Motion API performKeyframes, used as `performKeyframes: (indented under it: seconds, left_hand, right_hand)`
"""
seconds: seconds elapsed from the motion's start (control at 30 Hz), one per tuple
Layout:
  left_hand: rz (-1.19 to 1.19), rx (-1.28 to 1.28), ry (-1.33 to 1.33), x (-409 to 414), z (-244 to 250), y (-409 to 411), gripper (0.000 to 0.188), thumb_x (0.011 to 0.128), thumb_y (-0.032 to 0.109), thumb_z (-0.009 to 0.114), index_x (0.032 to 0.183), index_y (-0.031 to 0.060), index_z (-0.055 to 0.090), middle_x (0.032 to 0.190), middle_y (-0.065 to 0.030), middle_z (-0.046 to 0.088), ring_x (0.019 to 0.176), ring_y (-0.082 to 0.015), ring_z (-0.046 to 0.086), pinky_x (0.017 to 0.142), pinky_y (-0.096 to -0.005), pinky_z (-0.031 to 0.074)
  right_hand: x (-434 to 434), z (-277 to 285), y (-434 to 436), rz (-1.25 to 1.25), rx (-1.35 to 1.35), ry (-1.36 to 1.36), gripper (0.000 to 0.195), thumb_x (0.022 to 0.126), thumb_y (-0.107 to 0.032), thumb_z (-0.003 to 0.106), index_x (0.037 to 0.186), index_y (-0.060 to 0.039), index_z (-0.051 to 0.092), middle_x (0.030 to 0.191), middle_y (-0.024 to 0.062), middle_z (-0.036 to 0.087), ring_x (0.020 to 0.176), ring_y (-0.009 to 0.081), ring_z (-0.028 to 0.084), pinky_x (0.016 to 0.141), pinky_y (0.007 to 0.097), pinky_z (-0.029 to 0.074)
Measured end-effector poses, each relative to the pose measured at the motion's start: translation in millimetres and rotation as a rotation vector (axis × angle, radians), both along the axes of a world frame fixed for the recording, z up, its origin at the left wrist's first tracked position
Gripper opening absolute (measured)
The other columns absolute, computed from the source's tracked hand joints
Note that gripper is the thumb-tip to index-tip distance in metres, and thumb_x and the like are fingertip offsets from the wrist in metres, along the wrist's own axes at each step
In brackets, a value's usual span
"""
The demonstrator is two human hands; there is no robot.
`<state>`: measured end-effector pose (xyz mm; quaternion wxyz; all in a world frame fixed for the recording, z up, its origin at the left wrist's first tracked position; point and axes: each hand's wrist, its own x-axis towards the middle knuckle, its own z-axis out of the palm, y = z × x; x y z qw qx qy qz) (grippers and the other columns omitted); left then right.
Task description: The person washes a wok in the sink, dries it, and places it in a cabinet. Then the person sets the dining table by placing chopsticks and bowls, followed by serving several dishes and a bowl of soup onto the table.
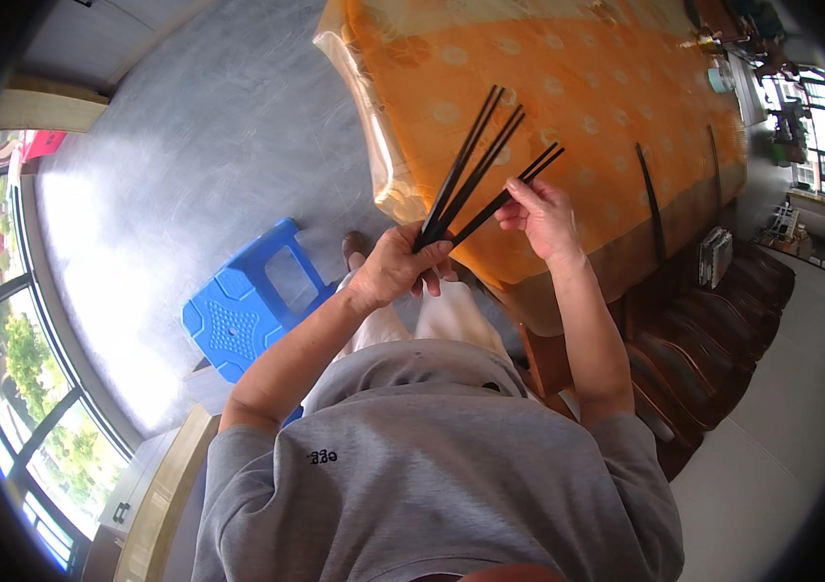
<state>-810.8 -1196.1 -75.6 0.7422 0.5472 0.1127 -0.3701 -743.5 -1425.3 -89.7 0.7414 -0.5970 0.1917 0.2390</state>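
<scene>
My left hand is closed around the lower ends of several black chopsticks, which fan out up and to the right over the table. My right hand pinches another pair of black chopsticks near the upper part, while their lower ends reach my left hand. Beneath lies a table with an orange patterned cloth under a clear plastic cover. Two more dark sticks, one nearer and one farther, rest at the table's right side.
A blue plastic stool stands on the grey floor at left. Brown leather seating runs along the right, with a stack of papers or magazines near the table. A lidded container sits at the table's far right. Windows are at the left.
</scene>
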Motion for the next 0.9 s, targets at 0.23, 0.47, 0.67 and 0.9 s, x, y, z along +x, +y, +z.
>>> performKeyframes:
  seconds: [0.23, 0.47, 0.67, 0.9]
  left_hand:
    - [0.238, 0.119, -0.040, 27.5, 4.6, 82.9, 0.017, 0.089, 0.022, 0.060, 0.095, 0.0066, 0.055, 0.063, -0.0028, 0.057, 0.042, -0.0071, 0.046, 0.037, -0.0201, 0.033]
    - [0.165, 0.016, -0.007, 52.2, 17.2, 91.3, 0.017, 0.089, 0.021, 0.060, 0.095, 0.0065, 0.056, 0.062, -0.0035, 0.054, 0.041, -0.0072, 0.042, 0.037, -0.0196, 0.033]
    - [0.095, -0.116, 0.081, 64.2, 21.8, 102.1, 0.017, 0.087, 0.020, 0.064, 0.096, 0.0066, 0.059, 0.061, -0.0053, 0.055, 0.041, -0.0089, 0.044, 0.036, -0.0202, 0.033]
    - [-0.276, -0.136, 0.081, 113.0, 34.0, 113.2, 0.022, 0.085, 0.021, 0.067, 0.094, 0.0025, 0.059, 0.060, -0.0023, 0.053, 0.041, -0.0055, 0.042, 0.036, -0.0183, 0.031]
  right_hand:
    - [42.3, -22.7, 5.2, -0.369, 0.066, 0.057, 0.022, 0.084, -0.014, 0.066, 0.093, 0.0018, 0.054, 0.075, 0.0108, 0.062, 0.067, 0.0212, 0.066, 0.053, 0.0290, 0.055]
    - [58.8, -21.2, 1.5, -0.356, 0.004, 0.130, 0.021, 0.084, -0.015, 0.066, 0.094, 0.0007, 0.055, 0.078, 0.0113, 0.063, 0.072, 0.0234, 0.067, 0.053, 0.0292, 0.055]
    - [38.3, 7.7, -7.7, -0.038, -0.129, 0.239, 0.021, 0.086, -0.021, 0.065, 0.096, -0.0030, 0.060, 0.077, 0.0073, 0.063, 0.066, 0.0141, 0.063, 0.047, 0.0232, 0.045]
    - [98.6, 46.2, 75.6, -0.060, 0.267, -0.060, 0.019, 0.086, -0.022, 0.065, 0.091, -0.0039, 0.061, 0.069, 0.0045, 0.062, 0.060, 0.0135, 0.062, 0.046, 0.0237, 0.048]
